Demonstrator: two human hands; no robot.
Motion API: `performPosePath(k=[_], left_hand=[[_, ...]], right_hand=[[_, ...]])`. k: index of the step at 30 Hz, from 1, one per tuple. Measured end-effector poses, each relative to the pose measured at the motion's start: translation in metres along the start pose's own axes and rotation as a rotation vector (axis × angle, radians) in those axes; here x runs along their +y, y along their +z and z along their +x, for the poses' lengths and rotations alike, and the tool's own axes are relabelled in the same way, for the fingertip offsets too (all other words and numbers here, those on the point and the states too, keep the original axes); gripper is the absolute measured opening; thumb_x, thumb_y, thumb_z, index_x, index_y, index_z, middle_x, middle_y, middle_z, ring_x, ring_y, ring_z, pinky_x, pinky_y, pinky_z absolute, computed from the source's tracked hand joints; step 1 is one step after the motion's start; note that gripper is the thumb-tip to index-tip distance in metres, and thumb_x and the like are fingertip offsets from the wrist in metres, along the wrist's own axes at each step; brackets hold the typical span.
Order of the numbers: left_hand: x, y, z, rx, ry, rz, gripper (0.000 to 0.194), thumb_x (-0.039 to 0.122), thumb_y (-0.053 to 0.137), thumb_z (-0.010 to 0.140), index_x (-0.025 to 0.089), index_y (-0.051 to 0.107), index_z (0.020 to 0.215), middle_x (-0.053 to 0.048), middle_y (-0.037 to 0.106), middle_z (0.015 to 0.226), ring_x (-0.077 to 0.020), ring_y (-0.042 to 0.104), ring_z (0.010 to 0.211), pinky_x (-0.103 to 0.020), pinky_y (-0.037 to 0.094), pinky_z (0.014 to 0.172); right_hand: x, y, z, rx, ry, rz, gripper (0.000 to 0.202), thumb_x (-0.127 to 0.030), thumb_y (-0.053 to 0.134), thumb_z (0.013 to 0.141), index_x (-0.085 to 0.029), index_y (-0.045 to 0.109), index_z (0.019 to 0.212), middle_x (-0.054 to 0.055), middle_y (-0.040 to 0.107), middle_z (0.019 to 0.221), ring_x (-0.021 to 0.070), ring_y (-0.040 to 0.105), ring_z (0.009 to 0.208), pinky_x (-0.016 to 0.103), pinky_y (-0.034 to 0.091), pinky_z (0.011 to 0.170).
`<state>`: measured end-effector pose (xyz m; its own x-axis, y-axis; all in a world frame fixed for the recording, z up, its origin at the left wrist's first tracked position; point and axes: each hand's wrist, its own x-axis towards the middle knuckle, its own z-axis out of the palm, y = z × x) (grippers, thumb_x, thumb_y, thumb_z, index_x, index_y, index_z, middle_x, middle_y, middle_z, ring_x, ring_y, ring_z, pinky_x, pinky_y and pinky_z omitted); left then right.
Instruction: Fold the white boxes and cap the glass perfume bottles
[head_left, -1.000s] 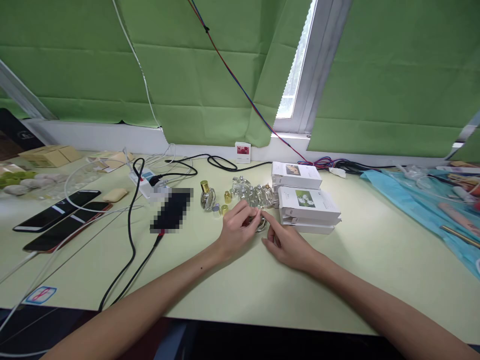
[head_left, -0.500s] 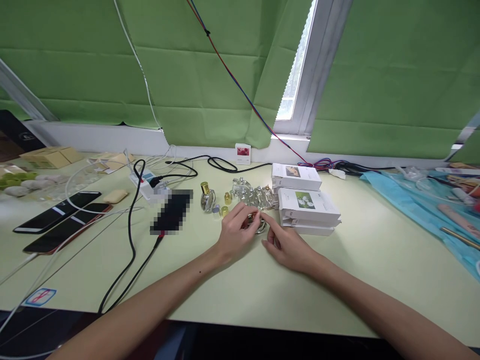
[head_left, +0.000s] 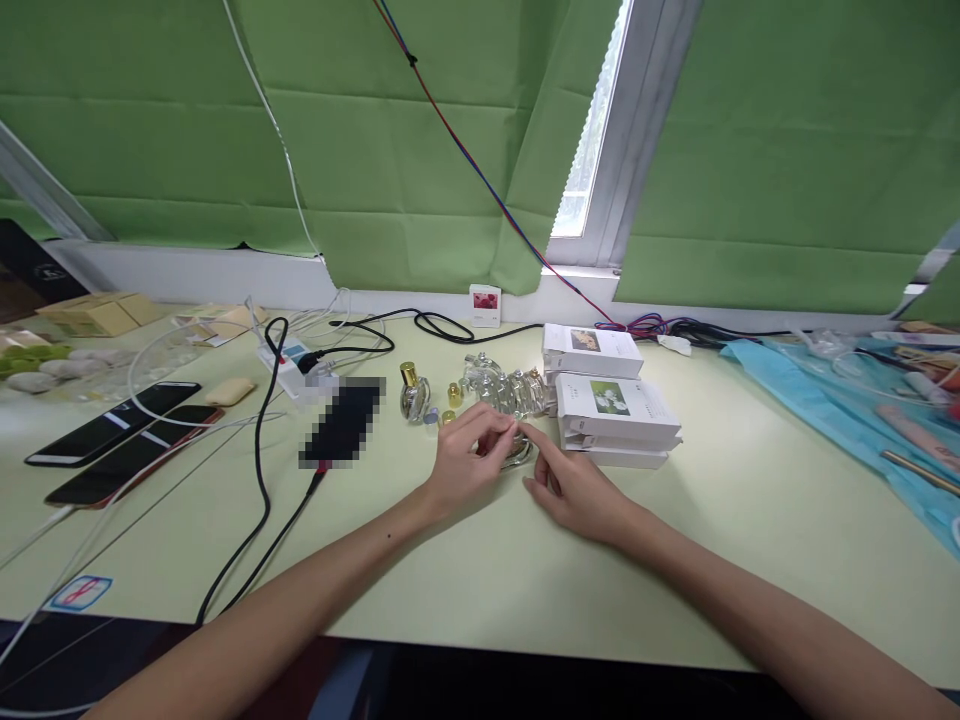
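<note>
My left hand is closed in a pinch, its thumb and index fingertips together; whatever is between them is too small to name. Its fingertips meet the stretched index finger of my right hand, whose other fingers are curled in. Below and behind the fingertips lies a glass bottle, partly hidden by my hands. Several clear glass bottles lie just beyond. One bottle with a gold cap stands to the left, near small gold caps and a bluish cap.
White boxes are stacked right of the bottles, and a small white box stands at the back. Phones, cables and a power strip are at left. Blue sheeting with items lies at right.
My left hand has shifted slightly to the left, its thumb and index fingertips now pressed together. My right hand has hardly moved.
</note>
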<state>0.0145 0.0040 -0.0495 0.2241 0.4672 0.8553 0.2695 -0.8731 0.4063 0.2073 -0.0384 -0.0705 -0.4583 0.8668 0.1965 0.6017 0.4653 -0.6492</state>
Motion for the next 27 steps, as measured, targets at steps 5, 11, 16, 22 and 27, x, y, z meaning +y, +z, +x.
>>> performPosePath(k=[5, 11, 16, 22, 27], left_hand=[[-0.0001, -0.0048, 0.0030, -0.070, -0.060, -0.066, 0.011, 0.012, 0.064, 0.092, 0.018, 0.066, 0.083, -0.003, 0.069, 0.078, -0.0093, 0.055, 0.061, -0.022, 0.044, 0.051], [0.0003, -0.0036, 0.0031, -0.064, -0.067, -0.076, 0.020, 0.012, 0.065, 0.092, 0.018, 0.058, 0.075, -0.001, 0.063, 0.073, -0.0102, 0.055, 0.064, -0.023, 0.043, 0.054], [-0.0003, -0.0010, 0.0028, -0.041, -0.062, -0.064, 0.028, 0.011, 0.067, 0.091, 0.019, 0.052, 0.070, 0.002, 0.056, 0.067, -0.0103, 0.052, 0.063, -0.024, 0.041, 0.055], [0.0012, -0.0006, 0.0042, -0.024, -0.057, -0.046, 0.027, 0.012, 0.067, 0.091, 0.019, 0.053, 0.069, 0.003, 0.052, 0.063, -0.0094, 0.049, 0.059, -0.023, 0.040, 0.054], [0.0010, -0.0017, 0.0032, -0.031, -0.078, -0.031, 0.014, 0.014, 0.068, 0.091, 0.019, 0.063, 0.079, 0.003, 0.056, 0.065, -0.0075, 0.047, 0.054, -0.021, 0.038, 0.049]], right_hand=[[-0.0027, -0.0020, -0.0003, -0.005, 0.013, 0.002, 0.075, -0.016, 0.055, 0.095, -0.026, 0.022, 0.161, -0.002, 0.066, 0.081, 0.0148, 0.057, 0.065, 0.026, 0.042, 0.065], [-0.0020, -0.0014, -0.0003, -0.001, 0.012, 0.002, 0.076, -0.015, 0.056, 0.095, -0.025, 0.022, 0.162, -0.002, 0.067, 0.080, 0.0157, 0.059, 0.066, 0.027, 0.042, 0.065], [-0.0026, -0.0012, -0.0010, 0.003, 0.011, -0.002, 0.076, -0.015, 0.056, 0.094, -0.025, 0.022, 0.162, -0.002, 0.067, 0.080, 0.0157, 0.059, 0.066, 0.026, 0.042, 0.065], [-0.0018, -0.0008, -0.0006, 0.002, 0.003, 0.001, 0.075, -0.016, 0.055, 0.094, -0.025, 0.022, 0.161, -0.002, 0.066, 0.080, 0.0159, 0.058, 0.066, 0.027, 0.042, 0.066], [-0.0013, -0.0016, -0.0008, -0.001, 0.007, 0.001, 0.075, -0.016, 0.055, 0.095, -0.028, 0.021, 0.161, -0.003, 0.065, 0.081, 0.0157, 0.058, 0.067, 0.027, 0.041, 0.066]])
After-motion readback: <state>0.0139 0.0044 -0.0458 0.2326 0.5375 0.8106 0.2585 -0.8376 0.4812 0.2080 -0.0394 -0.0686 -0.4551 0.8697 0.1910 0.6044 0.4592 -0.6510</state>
